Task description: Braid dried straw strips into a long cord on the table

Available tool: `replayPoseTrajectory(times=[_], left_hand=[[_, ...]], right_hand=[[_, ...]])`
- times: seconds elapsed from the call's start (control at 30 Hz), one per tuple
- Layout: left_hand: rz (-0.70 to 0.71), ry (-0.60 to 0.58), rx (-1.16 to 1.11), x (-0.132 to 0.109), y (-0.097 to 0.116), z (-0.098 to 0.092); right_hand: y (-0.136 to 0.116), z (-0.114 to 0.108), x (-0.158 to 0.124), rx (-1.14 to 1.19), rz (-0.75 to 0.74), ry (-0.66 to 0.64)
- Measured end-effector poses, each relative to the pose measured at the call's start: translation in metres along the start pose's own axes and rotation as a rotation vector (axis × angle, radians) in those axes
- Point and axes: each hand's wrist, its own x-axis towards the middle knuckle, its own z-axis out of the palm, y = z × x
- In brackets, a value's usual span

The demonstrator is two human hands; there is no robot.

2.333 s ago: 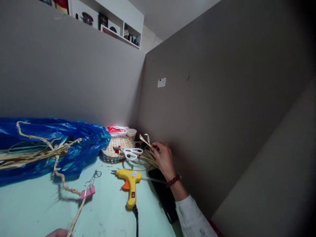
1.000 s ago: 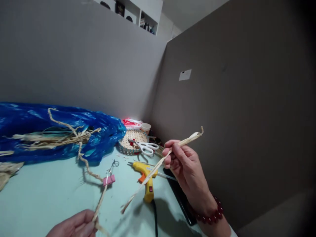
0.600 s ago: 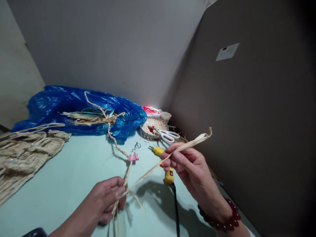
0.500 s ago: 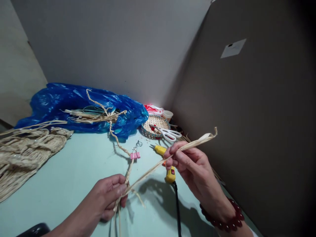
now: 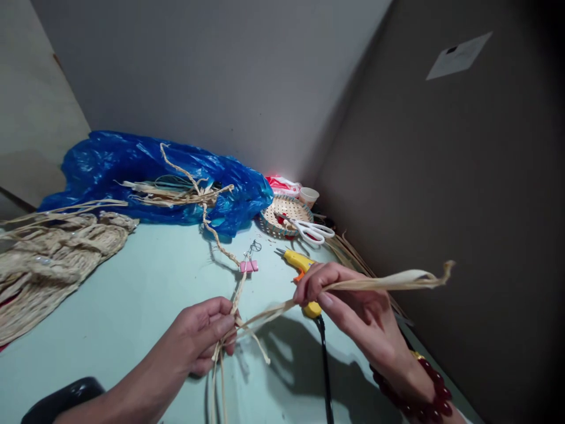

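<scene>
My left hand (image 5: 209, 335) pinches a thin braid (image 5: 238, 292) of pale dried plant fibre, with loose strands hanging below the fingers. A pink binder clip (image 5: 249, 267) grips the braid further up, and the braid runs on toward the blue bag. Between the thumb and fingers of my right hand (image 5: 348, 306) is a long fibre strand (image 5: 384, 283), stretched from the left hand; its curled tip points right. Under and behind the right hand lies a yellow glue gun (image 5: 298, 259), partly hidden, with a black cord running toward me.
At the back, a blue plastic bag (image 5: 106, 171) holds more fibre strips (image 5: 172, 197). White-handled scissors (image 5: 311, 231) rest by a woven basket (image 5: 282, 207), near a cup (image 5: 309, 196). A woven fibre piece (image 5: 79, 253) lies left. A dark object (image 5: 66, 400) sits front left. A wall stands close on the right.
My right hand has moved right and slightly down, and its strand has swung from slanting upward to nearly level. My left hand still pinches the braid. The view has shifted slightly.
</scene>
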Motion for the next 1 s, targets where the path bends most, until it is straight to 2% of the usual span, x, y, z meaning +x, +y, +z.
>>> replayPoseTrajectory(times=[0.17, 0.3, 0.4, 0.6, 0.8, 0.9, 1.0], left_hand=[[0.020, 0.021, 0.035, -0.001, -0.002, 0.001], [0.022, 0.035, 0.060, 0.001, -0.006, 0.000], [0.022, 0.037, 0.097, 0.002, -0.009, -0.001], [0.035, 0.065, 0.154, 0.001, -0.010, -0.003], [0.080, 0.050, 0.144, 0.003, -0.009, 0.000], [0.098, 0.059, 0.121, 0.003, -0.007, 0.002], [0.086, 0.081, 0.097, 0.004, -0.005, 0.002]], right_hand=[[0.008, 0.000, 0.005, 0.056, 0.112, 0.006], [0.016, 0.003, 0.009, 0.197, 0.223, 0.052], [0.020, 0.005, 0.010, 0.280, 0.264, 0.067], [0.021, 0.011, 0.011, 0.307, 0.310, 0.088], [0.023, 0.017, 0.005, 0.389, 0.451, 0.009], [0.025, 0.010, 0.003, 0.391, 0.513, -0.017], [0.025, -0.011, 0.001, 0.334, 0.470, 0.012]])
